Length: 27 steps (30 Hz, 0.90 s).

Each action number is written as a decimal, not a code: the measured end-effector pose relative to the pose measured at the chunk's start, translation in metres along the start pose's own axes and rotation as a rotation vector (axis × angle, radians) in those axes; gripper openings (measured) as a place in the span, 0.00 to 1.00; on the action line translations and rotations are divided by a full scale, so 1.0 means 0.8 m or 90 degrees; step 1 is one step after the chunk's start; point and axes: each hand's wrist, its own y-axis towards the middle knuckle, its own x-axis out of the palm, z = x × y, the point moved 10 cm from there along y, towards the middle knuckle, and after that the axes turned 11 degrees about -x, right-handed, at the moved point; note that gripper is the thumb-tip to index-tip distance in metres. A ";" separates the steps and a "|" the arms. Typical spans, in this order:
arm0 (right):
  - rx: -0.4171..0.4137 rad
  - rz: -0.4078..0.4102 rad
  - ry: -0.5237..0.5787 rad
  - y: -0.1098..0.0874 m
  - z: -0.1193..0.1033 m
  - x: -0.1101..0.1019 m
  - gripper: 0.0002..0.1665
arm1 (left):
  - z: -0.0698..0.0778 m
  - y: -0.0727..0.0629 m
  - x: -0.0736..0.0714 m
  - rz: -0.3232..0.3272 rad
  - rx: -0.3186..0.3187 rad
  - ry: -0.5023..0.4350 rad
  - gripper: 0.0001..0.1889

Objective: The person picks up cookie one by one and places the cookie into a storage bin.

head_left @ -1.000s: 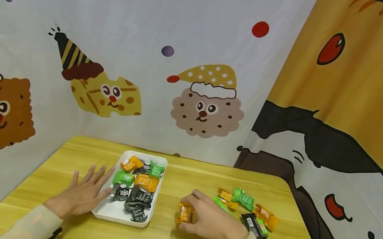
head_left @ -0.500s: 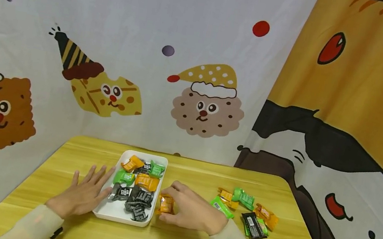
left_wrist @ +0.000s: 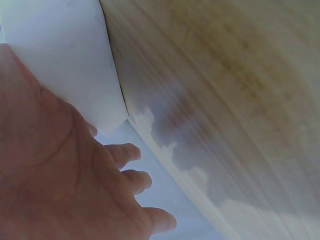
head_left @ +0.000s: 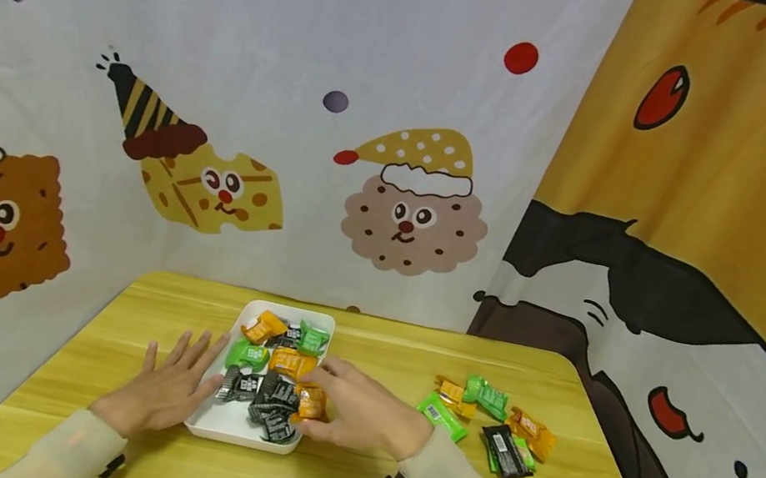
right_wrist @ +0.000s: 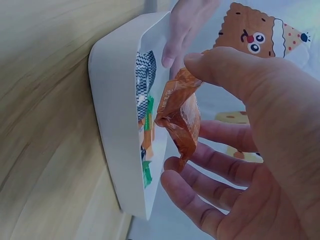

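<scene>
My right hand (head_left: 365, 409) pinches an orange-wrapped candy (right_wrist: 182, 112) between thumb and fingertips, over the right rim of the white tray (head_left: 237, 432). Inside the tray lie an orange candy (head_left: 265, 327) at the back, another orange candy (head_left: 291, 362), green candies (head_left: 248, 354) and several black-wrapped candies (head_left: 244, 387). On the tray's left side, my left hand (head_left: 163, 388) rests with fingers spread and straight, its thumb at the rim. The left wrist view has that palm (left_wrist: 55, 165) beside the tray's white outer wall (left_wrist: 70, 55).
At the right of the wooden table (head_left: 396, 343) is a loose group of candies: a green one (head_left: 487, 398), a light green one (head_left: 443, 416), an orange one (head_left: 533, 435) and a black one (head_left: 509, 452). A printed cloth (head_left: 274, 26) hangs behind the table.
My right hand has carried the orange candy leftward across the table, from beside the right-hand group to over the tray's right edge. The left hand has stayed in place.
</scene>
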 end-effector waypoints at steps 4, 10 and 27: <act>-0.023 -0.009 -0.023 0.013 -0.005 0.000 0.40 | 0.000 0.001 0.002 -0.004 -0.003 -0.001 0.40; -0.056 -0.018 -0.061 0.036 -0.015 0.002 0.39 | 0.000 0.001 0.001 0.000 -0.004 -0.003 0.40; -0.157 -0.124 -0.092 0.097 -0.051 0.032 0.35 | 0.001 0.004 0.000 -0.015 -0.020 0.012 0.41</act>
